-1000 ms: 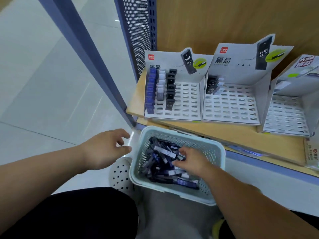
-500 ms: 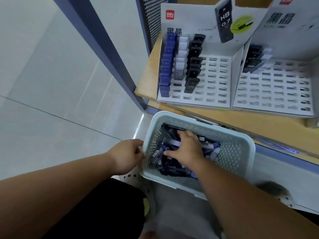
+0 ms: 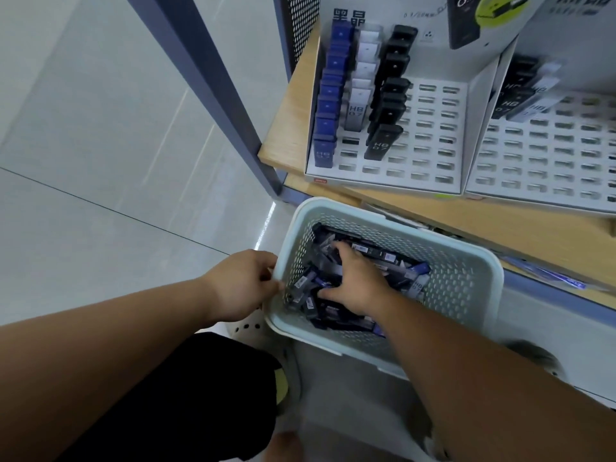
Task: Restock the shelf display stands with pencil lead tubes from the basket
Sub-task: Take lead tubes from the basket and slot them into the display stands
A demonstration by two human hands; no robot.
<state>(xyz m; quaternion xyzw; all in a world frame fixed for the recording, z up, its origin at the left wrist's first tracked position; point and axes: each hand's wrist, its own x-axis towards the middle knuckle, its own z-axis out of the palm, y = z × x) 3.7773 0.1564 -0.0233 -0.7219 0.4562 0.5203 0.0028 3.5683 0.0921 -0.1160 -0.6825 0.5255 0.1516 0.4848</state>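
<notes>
A pale perforated basket sits below the shelf, filled with several loose pencil lead tubes in blue, black and clear. My right hand is down inside it, fingers spread over the tubes; whether it grips one is hidden. My left hand holds the basket's left rim. On the wooden shelf stands a white display stand with a blue, a clear and a black column of tubes at its left. A second stand to its right holds a few tubes at its back.
A blue-grey shelf upright slants down left of the shelf, with a perforated metal panel behind it. The wooden shelf edge overhangs the basket's far rim. Pale tiled floor spreads to the left.
The view has dropped and moved closer to the basket. My left hand went from hovering beside the basket to holding its left rim. My right hand shifted leftward among the tubes.
</notes>
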